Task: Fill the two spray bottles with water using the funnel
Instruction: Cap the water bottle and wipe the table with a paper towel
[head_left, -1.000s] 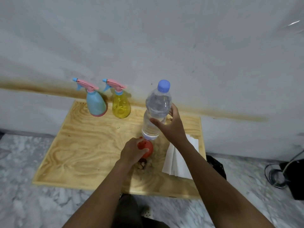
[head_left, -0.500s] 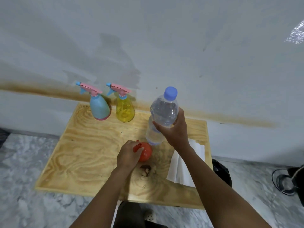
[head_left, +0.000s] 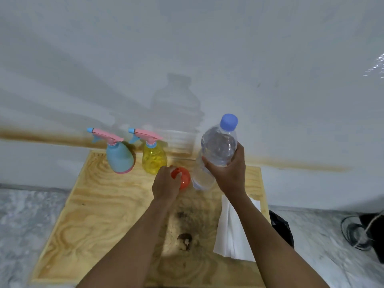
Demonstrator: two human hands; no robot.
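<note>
A blue spray bottle (head_left: 119, 160) and a yellow spray bottle (head_left: 154, 162), both with pink trigger heads on, stand side by side at the back of the wooden board (head_left: 87, 215). My left hand (head_left: 165, 185) grips an orange funnel (head_left: 184, 179) just in front of the yellow bottle. My right hand (head_left: 229, 173) holds a clear water bottle (head_left: 218, 148) with a blue cap on, tilted slightly and lifted above the board, right of the funnel.
Folded white paper towels (head_left: 230, 231) lie on the board's right side under my right forearm. A white wall rises directly behind the board. Marble floor surrounds it; a black object (head_left: 280, 227) and cables (head_left: 357, 233) sit to the right.
My right hand closed fully round the water bottle and lifted it off the board. My left hand moved the funnel back toward the yellow spray bottle.
</note>
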